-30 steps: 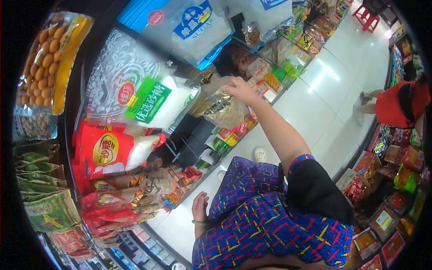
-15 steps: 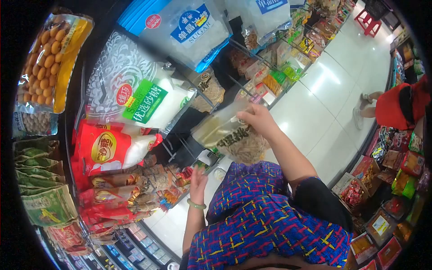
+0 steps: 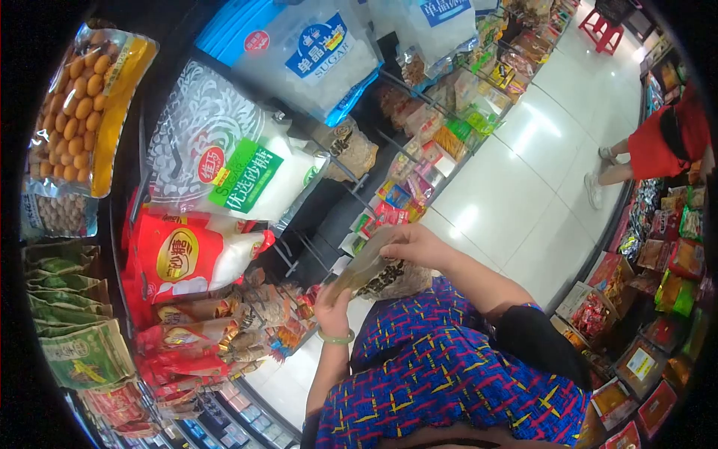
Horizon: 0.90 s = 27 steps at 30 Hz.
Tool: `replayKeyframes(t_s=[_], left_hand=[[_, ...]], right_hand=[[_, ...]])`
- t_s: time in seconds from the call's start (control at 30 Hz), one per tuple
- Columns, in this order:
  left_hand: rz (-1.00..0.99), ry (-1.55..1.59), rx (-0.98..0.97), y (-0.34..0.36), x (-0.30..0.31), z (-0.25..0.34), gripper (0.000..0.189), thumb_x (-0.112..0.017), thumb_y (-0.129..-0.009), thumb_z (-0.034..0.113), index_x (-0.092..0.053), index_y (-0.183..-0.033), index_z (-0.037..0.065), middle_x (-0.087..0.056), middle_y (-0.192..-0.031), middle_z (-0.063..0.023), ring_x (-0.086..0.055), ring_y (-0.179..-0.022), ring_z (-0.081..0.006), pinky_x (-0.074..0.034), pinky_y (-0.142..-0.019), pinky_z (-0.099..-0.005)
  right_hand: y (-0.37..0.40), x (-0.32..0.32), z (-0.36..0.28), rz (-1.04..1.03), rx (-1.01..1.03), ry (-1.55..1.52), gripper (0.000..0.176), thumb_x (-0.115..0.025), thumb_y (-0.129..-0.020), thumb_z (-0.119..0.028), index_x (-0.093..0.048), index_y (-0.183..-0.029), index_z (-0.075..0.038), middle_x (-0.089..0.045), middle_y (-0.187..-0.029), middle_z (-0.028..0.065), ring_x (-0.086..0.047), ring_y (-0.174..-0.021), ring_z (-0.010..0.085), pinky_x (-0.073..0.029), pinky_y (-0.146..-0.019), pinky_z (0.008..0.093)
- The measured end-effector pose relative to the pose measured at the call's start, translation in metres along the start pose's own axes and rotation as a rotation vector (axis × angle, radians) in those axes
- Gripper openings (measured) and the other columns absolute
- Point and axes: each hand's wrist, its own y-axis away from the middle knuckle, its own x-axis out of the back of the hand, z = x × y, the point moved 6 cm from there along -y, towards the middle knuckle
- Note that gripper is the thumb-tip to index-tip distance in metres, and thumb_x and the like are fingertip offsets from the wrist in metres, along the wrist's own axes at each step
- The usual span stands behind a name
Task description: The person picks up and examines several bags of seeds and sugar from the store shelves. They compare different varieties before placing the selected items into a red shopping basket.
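A clear plastic bag with dark lettering and pale brown contents (image 3: 400, 280) is held in front of my patterned apron. My right hand (image 3: 411, 245) pinches its upper edge between thumb and fingers. At the bag's other end is my left hand (image 3: 333, 308), with a bangle on the wrist; its fingers close on the bag's edge. To the left hang white sugar bags with a green label (image 3: 247, 176) and red sugar bags (image 3: 187, 254). A similar bag with dark lettering (image 3: 348, 150) hangs on a rack hook above.
Metal hooks (image 3: 307, 247) stick out from the rack near my left hand. Blue and clear sugar bags (image 3: 321, 56) hang above. A person in red (image 3: 662, 142) stands at the right, beside shelves of packaged goods (image 3: 643, 363). Red stools (image 3: 600, 31) stand farther off.
My left hand has come up and taken hold of the bag's edge. My right hand and the bag have moved lower, and the bag is tilted flatter. The person in red has shifted slightly.
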Motion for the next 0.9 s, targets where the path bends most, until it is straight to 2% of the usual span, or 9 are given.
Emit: replayKeyframes(t_s=[0.07,0.13,0.2,0.27,0.4,0.5,0.63,0.73,0.9], left_hand=[[0.002,-0.094,-0.029,0.006,0.007,0.006,0.025,-0.068,-0.072,-0.001,-0.062,-0.095,-0.005,-0.060,-0.094,-0.0085,-0.057,-0.088,-0.0163,-0.045,-0.079,-0.0288],[0.083,-0.474,-0.313,0.022,0.007,0.034,0.017,-0.068,-0.071,-0.001,-0.064,-0.088,-0.005,-0.062,-0.083,-0.0084,-0.058,-0.082,-0.0156,-0.045,-0.075,-0.0285],[0.105,-0.450,-0.362,0.028,0.012,0.035,0.016,-0.067,-0.072,-0.001,-0.065,-0.088,-0.004,-0.062,-0.081,-0.0099,-0.057,-0.077,-0.0171,-0.045,-0.073,-0.0287],[0.246,-0.269,-0.188,0.035,0.017,0.046,0.014,-0.066,-0.072,0.001,-0.065,-0.085,-0.004,-0.062,-0.081,-0.0114,-0.056,-0.074,-0.0192,-0.044,-0.070,-0.0300],[0.308,-0.192,-0.149,0.042,0.063,0.011,0.012,-0.067,-0.072,0.003,-0.065,-0.083,-0.003,-0.061,-0.076,-0.0110,-0.054,-0.070,-0.0212,-0.043,-0.065,-0.0312],[0.213,-0.762,-0.488,0.057,0.053,0.043,0.009,-0.069,-0.069,0.005,-0.066,-0.077,0.002,-0.055,-0.064,-0.0102,-0.049,-0.063,-0.0246,-0.039,-0.060,-0.0335],[0.260,-0.773,-0.339,0.072,0.080,0.019,0.010,-0.069,-0.070,0.005,-0.066,-0.078,0.002,-0.056,-0.065,-0.0096,-0.050,-0.064,-0.0233,-0.040,-0.061,-0.0324],[0.365,-0.678,-0.254,0.080,0.100,0.009,0.010,-0.070,-0.070,0.006,-0.067,-0.080,0.002,-0.057,-0.066,-0.0087,-0.050,-0.065,-0.0215,-0.040,-0.061,-0.0317],[0.394,-0.662,-0.206,0.079,0.113,0.007,0.011,-0.070,-0.071,0.006,-0.067,-0.080,0.002,-0.056,-0.066,-0.0078,-0.050,-0.065,-0.0202,-0.041,-0.061,-0.0313]], right_hand=[[-0.003,-0.005,-0.008,-0.066,0.019,-0.041,0.020,-0.064,-0.080,-0.017,-0.063,-0.094,-0.003,-0.063,-0.089,0.0046,-0.058,-0.083,0.0120,-0.045,-0.074,0.0259],[-0.010,-0.005,-0.010,-0.136,0.033,-0.084,0.019,-0.063,-0.081,-0.018,-0.064,-0.092,-0.003,-0.063,-0.089,0.0046,-0.058,-0.084,0.0125,-0.045,-0.076,0.0261],[-0.033,0.017,-0.005,-0.161,0.109,-0.070,0.016,-0.062,-0.081,-0.018,-0.064,-0.090,-0.004,-0.063,-0.089,0.0042,-0.057,-0.087,0.0127,-0.044,-0.079,0.0263],[-0.066,0.058,0.002,0.072,0.085,-0.375,0.020,-0.061,-0.081,-0.018,-0.063,-0.097,-0.006,-0.062,-0.094,0.0047,-0.056,-0.092,0.0132,-0.044,-0.081,0.0274],[-0.142,0.098,-0.029,0.452,0.276,-0.137,0.040,-0.066,-0.075,-0.018,-0.054,-0.110,-0.001,-0.060,-0.103,0.0080,-0.055,-0.099,0.0180,-0.040,-0.088,0.0302],[-0.199,0.103,-0.036,0.361,0.204,-0.026,0.048,-0.070,-0.071,-0.020,-0.054,-0.112,-0.001,-0.058,-0.106,0.0072,-0.052,-0.101,0.0170,-0.039,-0.089,0.0313],[-0.231,0.099,-0.036,0.073,0.014,-0.248,0.056,-0.073,-0.068,-0.019,-0.053,-0.117,-0.003,-0.055,-0.116,0.0066,-0.050,-0.107,0.0182,-0.036,-0.094,0.0325],[-0.241,0.115,-0.036,0.165,0.118,-0.204,0.039,-0.069,-0.069,-0.012,-0.060,-0.105,-0.002,-0.061,-0.106,0.0063,-0.055,-0.099,0.0170,-0.040,-0.089,0.0305],[-0.260,0.122,-0.038,0.136,0.115,-0.234,0.062,-0.069,-0.073,-0.017,-0.043,-0.127,0.000,-0.049,-0.125,0.0108,-0.043,-0.115,0.0181,-0.036,-0.096,0.0325]])
